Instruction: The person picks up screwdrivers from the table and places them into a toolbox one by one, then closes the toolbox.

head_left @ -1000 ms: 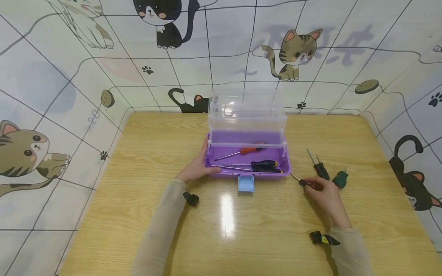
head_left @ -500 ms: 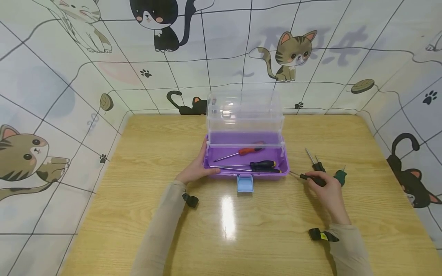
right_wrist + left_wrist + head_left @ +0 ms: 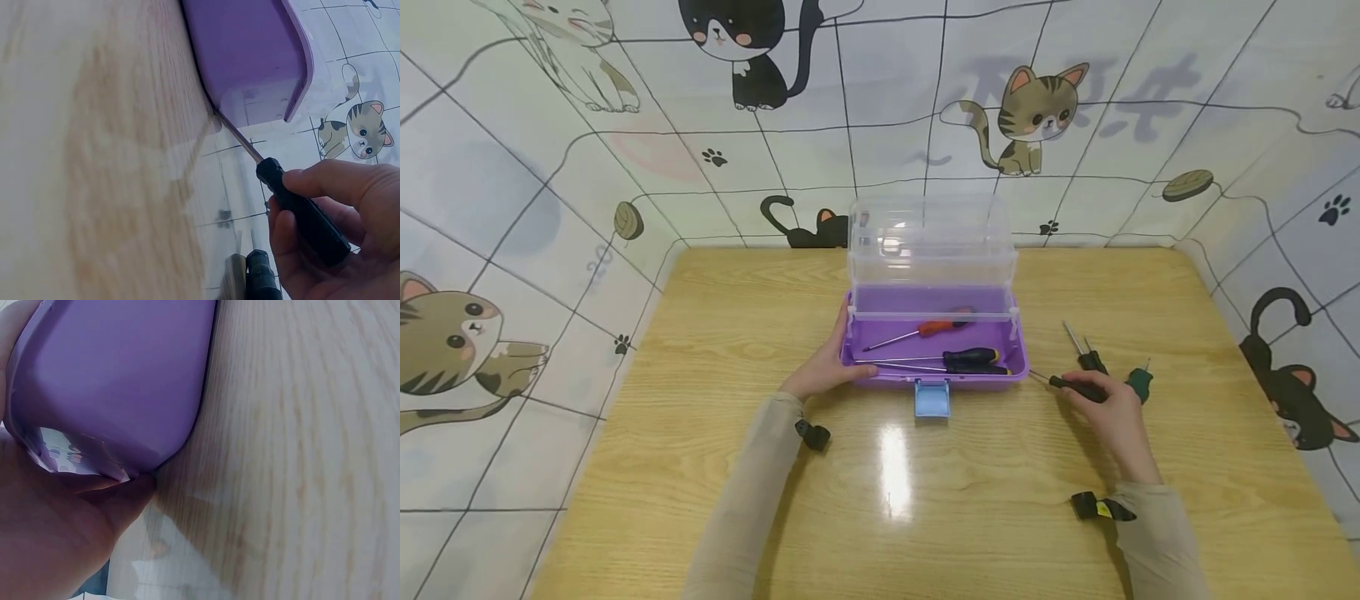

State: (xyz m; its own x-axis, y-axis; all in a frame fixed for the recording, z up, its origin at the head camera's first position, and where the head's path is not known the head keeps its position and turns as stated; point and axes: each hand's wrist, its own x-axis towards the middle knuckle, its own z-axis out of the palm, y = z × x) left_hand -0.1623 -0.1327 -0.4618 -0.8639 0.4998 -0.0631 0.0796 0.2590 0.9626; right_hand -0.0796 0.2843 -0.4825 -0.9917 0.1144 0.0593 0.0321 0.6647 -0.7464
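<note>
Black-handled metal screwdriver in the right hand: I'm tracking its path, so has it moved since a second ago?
Yes. In the head view, the black-handled metal screwdriver has shifted slightly toward the back edge of the wood-grain table.

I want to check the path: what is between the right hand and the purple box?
The screwdriver in that hand, pointing toward the box; the head view shows this.

Wood-grain tabletop [image 3: 992,492] is boxed in on three sides by pale walls [image 3: 895,79], all grid lines [image 3: 847,127], cartoon cats [image 3: 1037,117] and paw prints [image 3: 715,157], plus a bright glare streak [image 3: 894,473] on the wood.
</note>
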